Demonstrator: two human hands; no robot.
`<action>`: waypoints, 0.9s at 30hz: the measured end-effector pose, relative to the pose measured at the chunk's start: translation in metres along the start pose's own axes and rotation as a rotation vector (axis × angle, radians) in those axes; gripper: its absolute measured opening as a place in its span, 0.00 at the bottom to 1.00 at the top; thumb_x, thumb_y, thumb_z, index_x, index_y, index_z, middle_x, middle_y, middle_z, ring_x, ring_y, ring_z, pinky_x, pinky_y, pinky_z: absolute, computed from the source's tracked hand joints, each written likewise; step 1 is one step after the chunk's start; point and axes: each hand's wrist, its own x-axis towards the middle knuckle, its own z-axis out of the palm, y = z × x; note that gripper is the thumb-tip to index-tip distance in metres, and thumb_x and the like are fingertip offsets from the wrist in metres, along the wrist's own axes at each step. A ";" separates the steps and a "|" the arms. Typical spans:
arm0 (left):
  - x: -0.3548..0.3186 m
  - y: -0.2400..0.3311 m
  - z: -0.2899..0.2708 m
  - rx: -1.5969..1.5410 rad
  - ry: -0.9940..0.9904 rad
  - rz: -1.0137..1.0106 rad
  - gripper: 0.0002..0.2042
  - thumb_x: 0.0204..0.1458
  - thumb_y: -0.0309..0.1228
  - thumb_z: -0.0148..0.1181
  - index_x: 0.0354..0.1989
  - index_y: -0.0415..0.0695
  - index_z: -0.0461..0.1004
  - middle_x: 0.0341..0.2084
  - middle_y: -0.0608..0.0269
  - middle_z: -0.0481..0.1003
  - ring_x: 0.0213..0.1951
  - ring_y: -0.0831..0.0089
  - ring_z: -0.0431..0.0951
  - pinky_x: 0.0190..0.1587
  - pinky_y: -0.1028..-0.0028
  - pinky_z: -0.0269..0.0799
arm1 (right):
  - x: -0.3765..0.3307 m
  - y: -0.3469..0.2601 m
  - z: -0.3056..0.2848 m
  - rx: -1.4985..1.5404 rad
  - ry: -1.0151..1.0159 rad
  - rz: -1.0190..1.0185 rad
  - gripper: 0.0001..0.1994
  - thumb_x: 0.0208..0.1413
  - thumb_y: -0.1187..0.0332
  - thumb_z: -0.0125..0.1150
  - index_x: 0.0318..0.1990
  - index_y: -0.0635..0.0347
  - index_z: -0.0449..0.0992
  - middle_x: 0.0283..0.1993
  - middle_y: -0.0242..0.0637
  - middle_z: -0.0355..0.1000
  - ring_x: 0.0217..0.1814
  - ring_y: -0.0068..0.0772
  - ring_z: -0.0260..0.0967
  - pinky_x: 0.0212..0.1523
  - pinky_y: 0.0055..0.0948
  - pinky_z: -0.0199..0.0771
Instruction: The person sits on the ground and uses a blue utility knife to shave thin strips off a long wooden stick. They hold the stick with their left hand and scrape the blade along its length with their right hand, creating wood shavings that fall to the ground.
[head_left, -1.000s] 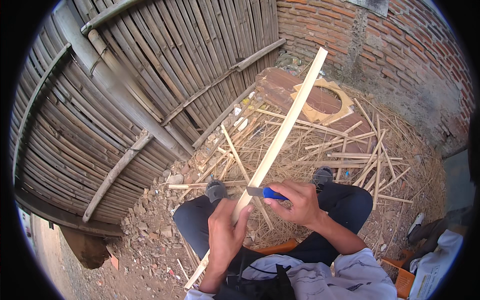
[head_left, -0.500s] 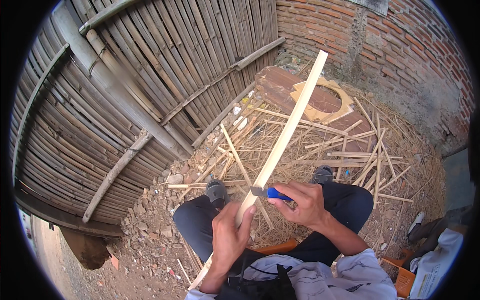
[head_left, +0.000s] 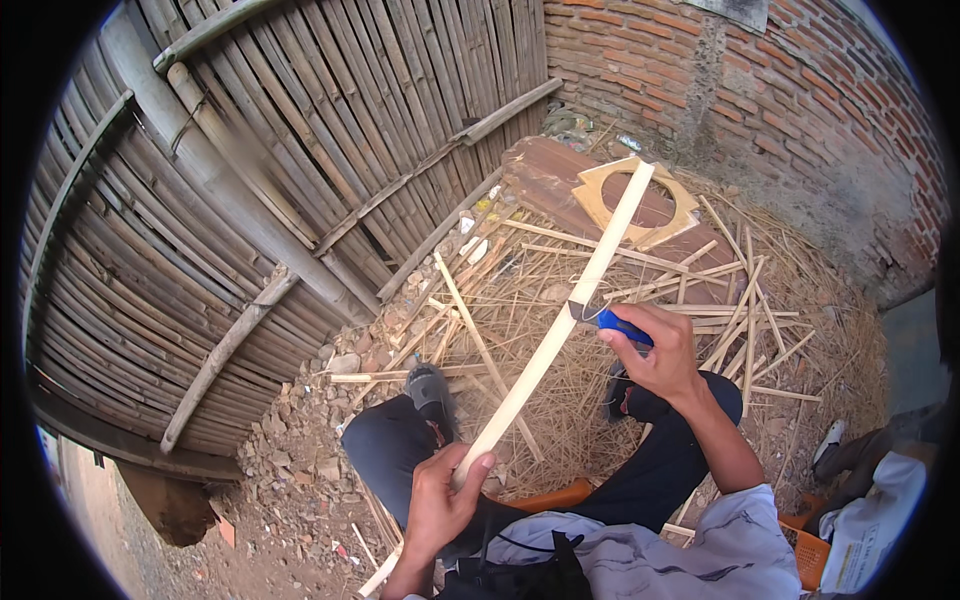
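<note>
A long pale wooden strip [head_left: 540, 370] slants from beside my lap up toward the far right, over my legs. Wrapped round its lower part is my left hand [head_left: 442, 500], closed. My right hand [head_left: 660, 352] grips a utility knife [head_left: 627, 326] with a blue handle. The blade lies across the strip about midway along its visible length, and a thin curl of wood shaving stands beside it. The strip's lower end passes behind my left forearm and comes out again near the bottom edge.
Several loose strips [head_left: 742, 310] and straw shavings cover the ground ahead. A brown board [head_left: 545, 175] carries a yellowish panel with a round hole [head_left: 592, 195]. A bamboo fence [head_left: 330, 130] rises left, a brick wall [head_left: 800, 110] right. Another person's leg [head_left: 850, 458] shows at the right.
The knife in my right hand has moved forward and right along the strip, away from my left hand. A curl shows at the blade. My left hand is lower, and the strip's far end has dropped.
</note>
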 end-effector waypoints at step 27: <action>0.008 -0.051 -0.023 -0.358 -0.220 -0.325 0.17 0.77 0.40 0.51 0.45 0.40 0.82 0.22 0.77 0.64 0.22 0.88 0.58 0.24 0.78 0.52 | 0.025 0.059 -0.016 -0.359 -0.737 0.219 0.17 0.68 0.53 0.63 0.47 0.58 0.85 0.31 0.50 0.81 0.39 0.57 0.81 0.43 0.53 0.78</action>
